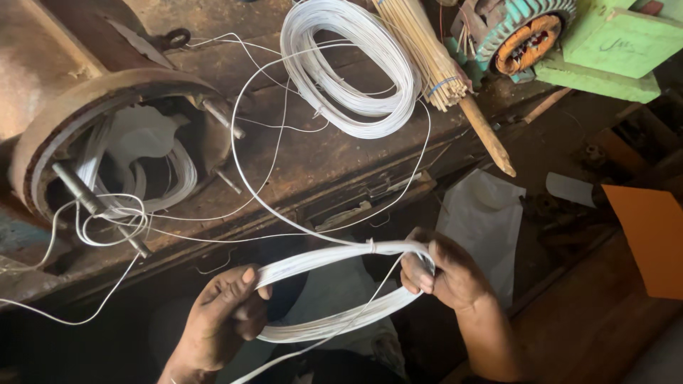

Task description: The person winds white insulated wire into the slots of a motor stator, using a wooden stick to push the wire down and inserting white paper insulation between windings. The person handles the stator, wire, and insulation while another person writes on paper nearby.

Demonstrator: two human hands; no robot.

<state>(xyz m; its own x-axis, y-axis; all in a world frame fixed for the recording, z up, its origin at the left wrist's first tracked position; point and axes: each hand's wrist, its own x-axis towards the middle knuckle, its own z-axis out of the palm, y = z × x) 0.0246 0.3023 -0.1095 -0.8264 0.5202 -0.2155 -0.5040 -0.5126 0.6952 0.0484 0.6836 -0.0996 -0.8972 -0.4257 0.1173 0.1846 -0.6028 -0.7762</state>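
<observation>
Low in the frame, both hands held one flattened coil (341, 288) of white wire, stretched between them like a long loop. The left hand (224, 313), at lower centre-left, was curled around the coil's left end, thumb on top and fingers folded under, pinching the strands. The right hand (445, 274), at lower centre-right, was closed over the right end, fingers wrapped through the loop. A small tie bound the strands at the top middle of the coil, and loose wire ran from there up toward the bench (313, 163).

At upper centre a bigger round wire bundle (348, 67) lay on the worn wooden bench, with a sheaf of thin sticks (420, 50) held by a blue band just right of it, touching its edge. At left, a rusty motor housing (107, 142) stood open; white windings and pale sheet filled its bore, and loose wire ends trailed out over its bolts.

In the upper right corner sat a teal motor (523, 35) showing copper windings, beside a green block (612, 53) with a dark scrawl on it. An orange sheet (651, 238) lay at right edge, and white paper (484, 220) lay under the bench.
</observation>
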